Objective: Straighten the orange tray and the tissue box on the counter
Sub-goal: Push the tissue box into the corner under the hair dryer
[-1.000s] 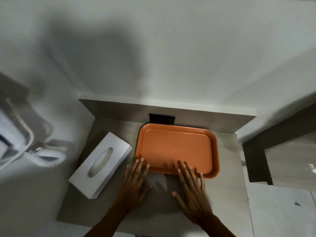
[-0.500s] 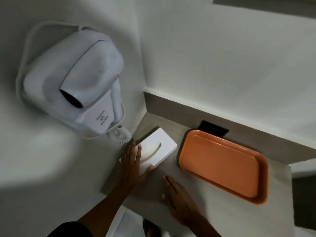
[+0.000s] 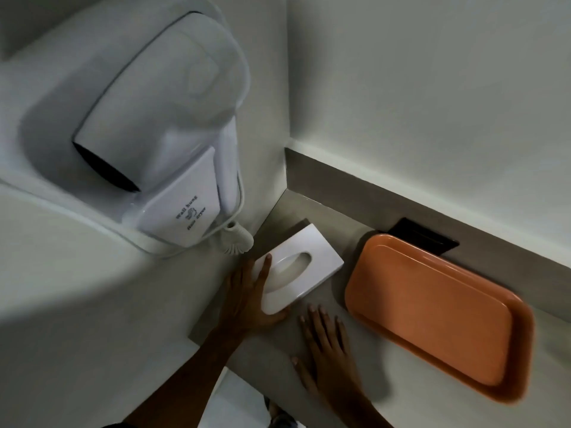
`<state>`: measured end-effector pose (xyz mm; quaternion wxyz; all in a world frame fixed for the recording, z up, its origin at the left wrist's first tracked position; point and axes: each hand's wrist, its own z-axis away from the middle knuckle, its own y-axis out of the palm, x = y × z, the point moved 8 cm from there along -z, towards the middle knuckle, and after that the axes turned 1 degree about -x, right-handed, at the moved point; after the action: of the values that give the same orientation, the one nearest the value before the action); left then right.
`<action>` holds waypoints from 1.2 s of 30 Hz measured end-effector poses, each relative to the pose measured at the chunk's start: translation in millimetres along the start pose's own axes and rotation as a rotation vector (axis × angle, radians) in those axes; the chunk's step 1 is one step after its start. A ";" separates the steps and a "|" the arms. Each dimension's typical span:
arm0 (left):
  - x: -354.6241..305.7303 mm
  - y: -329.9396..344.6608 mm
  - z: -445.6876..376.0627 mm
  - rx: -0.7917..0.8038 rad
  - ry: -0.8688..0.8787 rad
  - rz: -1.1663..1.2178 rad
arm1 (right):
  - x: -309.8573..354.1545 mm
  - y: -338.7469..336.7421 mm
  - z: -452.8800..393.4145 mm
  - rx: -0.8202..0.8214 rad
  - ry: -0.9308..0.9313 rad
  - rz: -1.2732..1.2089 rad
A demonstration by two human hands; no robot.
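A white tissue box [image 3: 304, 267] with an oval slot lies at an angle on the grey counter [image 3: 312, 233], near the left wall corner. My left hand [image 3: 247, 299] grips its near left corner, with the thumb under the near end and a finger laid on top. Flat on the counter just right of the box rests my right hand [image 3: 324, 344], fingers spread, holding nothing. The empty orange tray [image 3: 432, 310] lies to the right, along the back wall, apart from both hands.
A white wall-hung hair dryer [image 3: 160, 143] with a coiled cord [image 3: 236, 242] juts out from the left wall just above the tissue box. A black socket plate [image 3: 423, 236] sits in the backsplash behind the tray. The counter's front edge runs under my forearms.
Both hands left the tray's front edge and moved left. My left hand took hold of the tissue box's near corner; my right hand settled on the counter beside it. The view swung left.
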<state>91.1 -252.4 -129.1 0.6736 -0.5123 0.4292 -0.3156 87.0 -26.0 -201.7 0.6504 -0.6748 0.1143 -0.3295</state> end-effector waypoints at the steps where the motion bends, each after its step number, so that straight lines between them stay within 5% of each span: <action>1: 0.1 0.4 -1.0 -0.009 -0.010 0.008 | 0.1 -0.3 0.0 0.003 0.003 0.006; 16: -29.5 -17.0 -76.9 -0.164 -0.394 0.215 | 0.3 -11.9 -5.5 -0.036 -0.032 0.013; 28: -24.7 -3.6 -86.3 -0.168 -0.347 0.136 | -1.6 -6.5 -4.6 -0.051 -0.027 -0.056; 33: -32.0 -2.8 -84.7 -0.193 -0.185 0.127 | 0.7 -10.5 -5.5 -0.041 -0.011 -0.056; 36: -33.5 -2.1 -67.9 -0.214 -0.062 0.126 | 2.5 -36.3 -15.7 -0.194 0.051 -0.222</action>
<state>15.4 -252.4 -125.8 0.6466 -0.5628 0.4705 -0.2092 69.6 -35.4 -167.3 0.5387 -0.7344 0.0867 -0.4037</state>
